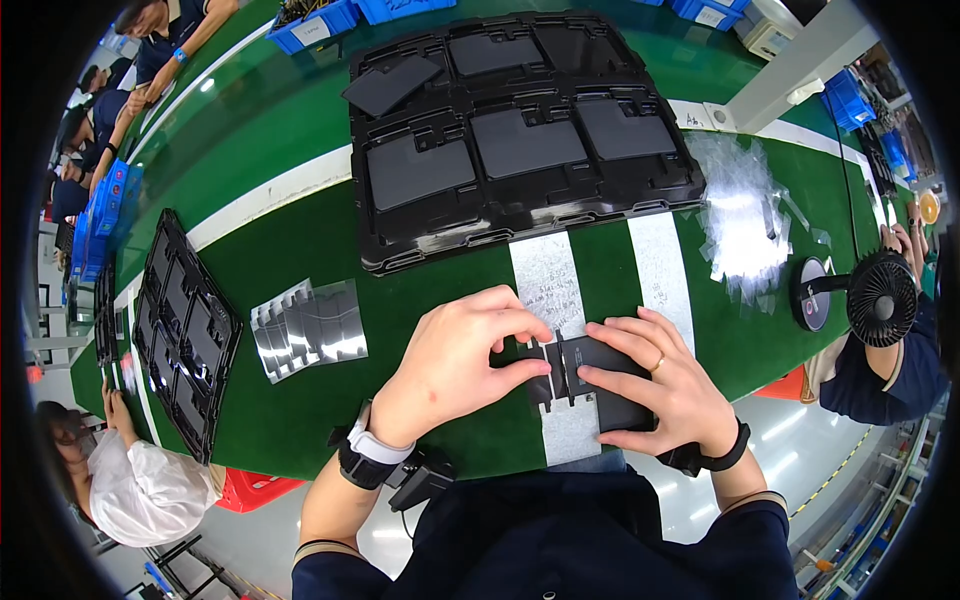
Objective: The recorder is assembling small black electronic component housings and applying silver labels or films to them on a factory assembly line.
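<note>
A flat dark rectangular panel [605, 375], which looks like a thin battery pack, lies in front of me across a pale strip on the green table. My right hand [665, 385] rests on it with fingers spread, covering much of its right part. At the panel's left edge, the thumb and forefinger of my left hand [470, 355] pinch a thin dark film strip [542, 388] with a shiny edge. My left fingers hide part of that strip. Left of my hands lie overlapping clear sheets [310, 330] bearing dark, glossy strips.
Beyond my hands sits a large black tray [440, 235] holding several dark panels, one askew on top. Another black tray [185, 330] stands far left. At right are a pile of clear film scraps [745, 215] and a small black fan [880, 298]. Co-workers sit on both sides.
</note>
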Tool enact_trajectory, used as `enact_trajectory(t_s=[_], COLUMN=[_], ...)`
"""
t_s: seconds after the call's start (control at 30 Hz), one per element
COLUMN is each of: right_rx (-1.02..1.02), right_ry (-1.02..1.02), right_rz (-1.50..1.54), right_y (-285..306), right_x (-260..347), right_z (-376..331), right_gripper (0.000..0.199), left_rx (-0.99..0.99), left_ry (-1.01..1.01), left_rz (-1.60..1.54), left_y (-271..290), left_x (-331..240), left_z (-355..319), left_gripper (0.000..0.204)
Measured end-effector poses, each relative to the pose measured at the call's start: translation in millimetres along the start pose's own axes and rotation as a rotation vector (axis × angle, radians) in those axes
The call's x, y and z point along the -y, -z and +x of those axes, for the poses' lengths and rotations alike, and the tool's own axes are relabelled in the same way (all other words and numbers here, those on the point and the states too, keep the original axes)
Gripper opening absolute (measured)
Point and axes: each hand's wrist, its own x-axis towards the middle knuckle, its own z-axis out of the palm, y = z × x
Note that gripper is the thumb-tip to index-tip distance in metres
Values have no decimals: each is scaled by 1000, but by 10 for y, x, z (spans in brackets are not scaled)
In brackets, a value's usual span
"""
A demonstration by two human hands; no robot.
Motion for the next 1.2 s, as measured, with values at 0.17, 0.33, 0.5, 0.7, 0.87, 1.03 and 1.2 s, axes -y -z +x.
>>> enact_trajectory(t_s=[0.17, 0.33, 0.5, 0.7, 0.87, 1.03, 1.2], right_rx=[-12, -367, -419, -474, -434, -450, -482], right_ry=[27, 70, 143, 5, -98, -159, -192], right_rz=[-45, 36, -93, 491, 704, 783, 903], right_y=[22, 195, 197, -25, -140, -139, -172], right_x=[8, 91, 210, -97, -278, -260, -263], right_z=[19, 243, 725, 933, 904, 923, 920], right_gripper=[58, 65, 82, 67, 24, 17, 11], left_rx=[0, -67, -222, -503, -508, -532, -549], left_ry=[-22, -41, -144, -37, -47, -19, -28], left_rz=[24, -662, -866, -480, -320, -354, -347], left_y=[45, 105, 22, 86, 95, 91, 77], left_x=[-3, 32, 111, 130, 242, 239, 228], left_z=[18, -14, -63, 24, 55, 74, 61], left_gripper=[48, 75, 51, 25, 21, 20, 21])
